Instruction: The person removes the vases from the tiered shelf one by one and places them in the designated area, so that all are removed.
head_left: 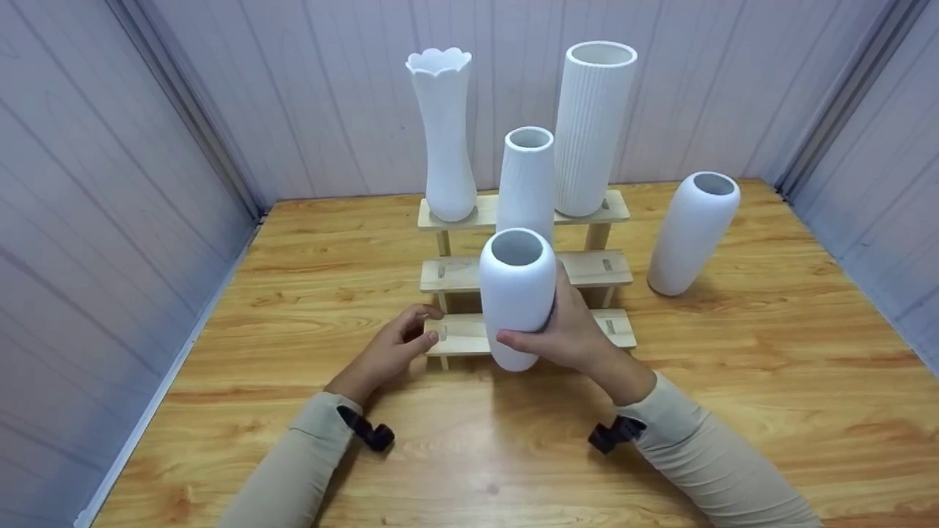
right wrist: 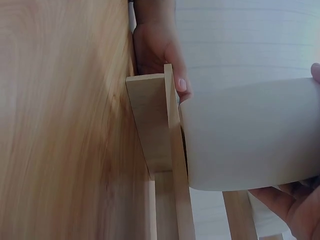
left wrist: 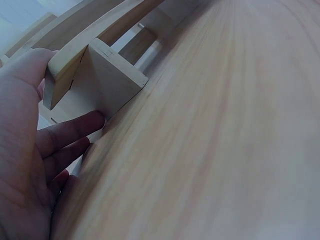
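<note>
My right hand [head_left: 572, 330] grips a smooth white vase [head_left: 517, 293] from its right side, thumb across the front. The vase is upright over the lowest tier of a wooden three-step stand [head_left: 458, 337]. In the right wrist view, the base of the vase [right wrist: 240, 140] is right at the shelf board [right wrist: 179, 165]. My left hand [head_left: 400, 341] holds the left end of that tier. Up close in the left wrist view, one digit lies over the shelf end [left wrist: 65, 70] and the other fingers [left wrist: 75, 130] reach below it, by the leg.
A slim white vase [head_left: 528, 176] rises from the middle tier, partly hidden. On the top tier stand a scalloped-rim vase [head_left: 447, 139] and a tall ribbed vase [head_left: 596, 132]. Another smooth white vase [head_left: 693, 235] stands on the wooden table [head_left: 770, 367] to the right. Pale panel walls [head_left: 330, 95] enclose the table.
</note>
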`<act>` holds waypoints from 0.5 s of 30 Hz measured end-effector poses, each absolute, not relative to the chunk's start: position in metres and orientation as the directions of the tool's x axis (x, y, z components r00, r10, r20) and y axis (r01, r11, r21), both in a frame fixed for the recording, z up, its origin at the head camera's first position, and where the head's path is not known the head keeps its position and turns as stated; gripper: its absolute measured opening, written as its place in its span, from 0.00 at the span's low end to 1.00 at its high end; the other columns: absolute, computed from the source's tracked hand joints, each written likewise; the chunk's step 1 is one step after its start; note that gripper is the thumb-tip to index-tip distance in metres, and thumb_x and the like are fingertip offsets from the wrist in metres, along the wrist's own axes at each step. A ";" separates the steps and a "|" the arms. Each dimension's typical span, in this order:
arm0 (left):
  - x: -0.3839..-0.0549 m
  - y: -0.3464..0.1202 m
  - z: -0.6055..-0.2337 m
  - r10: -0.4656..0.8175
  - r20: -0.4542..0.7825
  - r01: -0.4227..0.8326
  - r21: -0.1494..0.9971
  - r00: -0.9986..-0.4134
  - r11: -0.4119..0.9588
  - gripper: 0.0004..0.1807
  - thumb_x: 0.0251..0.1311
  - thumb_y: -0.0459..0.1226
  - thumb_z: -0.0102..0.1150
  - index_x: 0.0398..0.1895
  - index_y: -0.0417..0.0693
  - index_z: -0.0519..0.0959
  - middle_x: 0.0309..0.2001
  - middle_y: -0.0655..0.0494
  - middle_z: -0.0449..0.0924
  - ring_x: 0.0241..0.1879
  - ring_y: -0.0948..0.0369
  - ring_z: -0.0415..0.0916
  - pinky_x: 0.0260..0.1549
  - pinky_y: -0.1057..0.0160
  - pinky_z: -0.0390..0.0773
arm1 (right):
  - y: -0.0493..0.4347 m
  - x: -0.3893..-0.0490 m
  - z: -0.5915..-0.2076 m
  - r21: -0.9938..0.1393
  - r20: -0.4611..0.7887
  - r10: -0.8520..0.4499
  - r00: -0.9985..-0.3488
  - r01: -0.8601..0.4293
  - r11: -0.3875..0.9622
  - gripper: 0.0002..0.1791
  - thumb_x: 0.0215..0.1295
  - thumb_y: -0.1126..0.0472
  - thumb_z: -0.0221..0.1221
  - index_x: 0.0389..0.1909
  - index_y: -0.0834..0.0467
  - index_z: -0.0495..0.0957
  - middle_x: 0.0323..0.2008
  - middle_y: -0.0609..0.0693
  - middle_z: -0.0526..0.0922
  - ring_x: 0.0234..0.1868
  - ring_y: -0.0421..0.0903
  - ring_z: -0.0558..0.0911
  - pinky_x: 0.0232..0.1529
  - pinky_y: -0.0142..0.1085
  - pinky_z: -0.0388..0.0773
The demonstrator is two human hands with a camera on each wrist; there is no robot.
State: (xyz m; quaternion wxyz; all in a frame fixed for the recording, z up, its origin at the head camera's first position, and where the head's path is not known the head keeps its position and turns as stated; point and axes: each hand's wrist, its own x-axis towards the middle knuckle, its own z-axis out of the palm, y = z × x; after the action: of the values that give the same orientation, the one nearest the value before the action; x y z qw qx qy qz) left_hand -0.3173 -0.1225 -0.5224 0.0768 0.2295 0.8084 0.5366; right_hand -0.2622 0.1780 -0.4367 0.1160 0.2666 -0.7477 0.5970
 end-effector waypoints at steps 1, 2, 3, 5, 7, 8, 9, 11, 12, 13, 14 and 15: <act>-0.317 -0.123 -0.522 0.452 0.118 0.286 0.902 -0.884 0.323 0.18 0.73 0.38 0.57 0.63 0.48 0.74 0.44 0.53 0.79 0.42 0.57 0.72 0.44 0.58 0.71 | 0.180 -0.263 -0.437 -0.831 0.492 -0.264 -0.829 -0.538 0.140 0.59 0.41 0.63 0.82 0.73 0.55 0.55 0.58 0.50 0.77 0.54 0.50 0.81 0.57 0.52 0.75; -0.317 -0.123 -0.522 0.451 0.113 0.283 0.901 -0.885 0.330 0.18 0.73 0.38 0.57 0.63 0.47 0.74 0.42 0.54 0.77 0.41 0.57 0.71 0.43 0.59 0.70 | 0.182 -0.263 -0.437 -0.833 0.491 -0.270 -0.828 -0.537 0.131 0.59 0.42 0.63 0.82 0.73 0.55 0.55 0.58 0.50 0.77 0.54 0.50 0.80 0.57 0.52 0.75; -0.317 -0.123 -0.521 0.452 0.110 0.281 0.901 -0.885 0.331 0.17 0.73 0.37 0.57 0.63 0.46 0.74 0.39 0.54 0.76 0.39 0.57 0.70 0.42 0.60 0.70 | 0.184 -0.264 -0.437 -0.836 0.490 -0.272 -0.828 -0.535 0.124 0.59 0.42 0.63 0.81 0.73 0.55 0.55 0.58 0.50 0.77 0.54 0.50 0.80 0.57 0.52 0.75; -0.314 -0.122 -0.516 0.459 0.109 0.283 0.901 -0.882 0.330 0.17 0.74 0.37 0.56 0.62 0.45 0.74 0.35 0.54 0.72 0.36 0.57 0.68 0.39 0.61 0.69 | 0.189 -0.265 -0.437 -0.839 0.489 -0.275 -0.828 -0.533 0.111 0.59 0.42 0.64 0.81 0.73 0.55 0.56 0.58 0.51 0.77 0.54 0.51 0.80 0.57 0.53 0.75; -0.309 -0.120 -0.508 0.468 0.114 0.287 0.904 -0.877 0.318 0.17 0.74 0.36 0.56 0.62 0.43 0.74 0.35 0.55 0.73 0.36 0.57 0.68 0.39 0.61 0.69 | 0.194 -0.266 -0.437 -0.838 0.490 -0.275 -0.827 -0.534 0.112 0.57 0.42 0.65 0.81 0.72 0.56 0.57 0.57 0.51 0.77 0.53 0.51 0.80 0.57 0.53 0.75; -0.307 -0.120 -0.504 0.472 0.117 0.289 0.905 -0.874 0.311 0.17 0.73 0.36 0.56 0.61 0.43 0.74 0.35 0.56 0.73 0.37 0.58 0.69 0.39 0.62 0.69 | 0.197 -0.267 -0.437 -0.837 0.492 -0.275 -0.826 -0.536 0.111 0.57 0.42 0.65 0.81 0.72 0.56 0.57 0.57 0.51 0.78 0.53 0.51 0.80 0.57 0.53 0.75; -0.305 -0.119 -0.500 0.477 0.122 0.292 0.908 -0.871 0.302 0.17 0.73 0.36 0.56 0.61 0.42 0.74 0.35 0.56 0.73 0.36 0.58 0.69 0.39 0.62 0.69 | 0.199 -0.268 -0.437 -0.832 0.498 -0.273 -0.823 -0.542 0.118 0.56 0.42 0.65 0.81 0.71 0.57 0.58 0.56 0.51 0.78 0.53 0.51 0.80 0.56 0.52 0.75; -0.301 -0.118 -0.494 0.482 0.123 0.294 0.909 -0.867 0.296 0.17 0.73 0.37 0.56 0.61 0.42 0.74 0.35 0.56 0.73 0.37 0.58 0.68 0.39 0.62 0.69 | 0.204 -0.270 -0.437 -0.818 0.516 -0.268 -0.814 -0.561 0.131 0.55 0.41 0.65 0.80 0.70 0.59 0.59 0.56 0.51 0.78 0.52 0.51 0.81 0.56 0.52 0.76; -0.300 -0.118 -0.492 0.483 0.123 0.294 0.909 -0.867 0.296 0.17 0.73 0.37 0.56 0.61 0.42 0.74 0.35 0.56 0.72 0.37 0.58 0.68 0.39 0.62 0.69 | 0.206 -0.270 -0.436 -0.812 0.523 -0.264 -0.810 -0.568 0.134 0.54 0.41 0.66 0.80 0.69 0.60 0.60 0.55 0.51 0.79 0.52 0.52 0.81 0.55 0.51 0.76; -0.300 -0.118 -0.492 0.482 0.121 0.292 0.909 -0.868 0.298 0.17 0.73 0.37 0.56 0.61 0.42 0.74 0.34 0.55 0.71 0.36 0.58 0.68 0.39 0.62 0.69 | 0.208 -0.271 -0.436 -0.806 0.531 -0.259 -0.807 -0.575 0.138 0.54 0.40 0.66 0.80 0.69 0.60 0.60 0.55 0.51 0.79 0.52 0.52 0.81 0.55 0.51 0.77; -0.300 -0.118 -0.491 0.481 0.121 0.292 0.908 -0.869 0.299 0.17 0.73 0.37 0.56 0.61 0.42 0.74 0.34 0.56 0.71 0.36 0.58 0.68 0.39 0.62 0.69 | 0.210 -0.272 -0.436 -0.802 0.537 -0.254 -0.805 -0.580 0.141 0.53 0.39 0.66 0.80 0.68 0.61 0.61 0.55 0.52 0.79 0.51 0.52 0.81 0.54 0.51 0.78; -0.300 -0.118 -0.491 0.478 0.120 0.291 0.908 -0.870 0.302 0.16 0.73 0.37 0.56 0.61 0.43 0.74 0.33 0.55 0.70 0.36 0.58 0.67 0.38 0.62 0.68 | 0.212 -0.273 -0.435 -0.800 0.540 -0.249 -0.804 -0.582 0.145 0.53 0.39 0.66 0.80 0.68 0.61 0.61 0.54 0.52 0.79 0.51 0.52 0.81 0.53 0.51 0.78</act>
State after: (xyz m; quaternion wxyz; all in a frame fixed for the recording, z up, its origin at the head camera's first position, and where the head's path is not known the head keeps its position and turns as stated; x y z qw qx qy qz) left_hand -0.2996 -0.1182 -0.4912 0.0867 0.2397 0.8022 0.5400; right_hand -0.2732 0.2120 -0.4354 0.1407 0.2794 -0.7435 0.5911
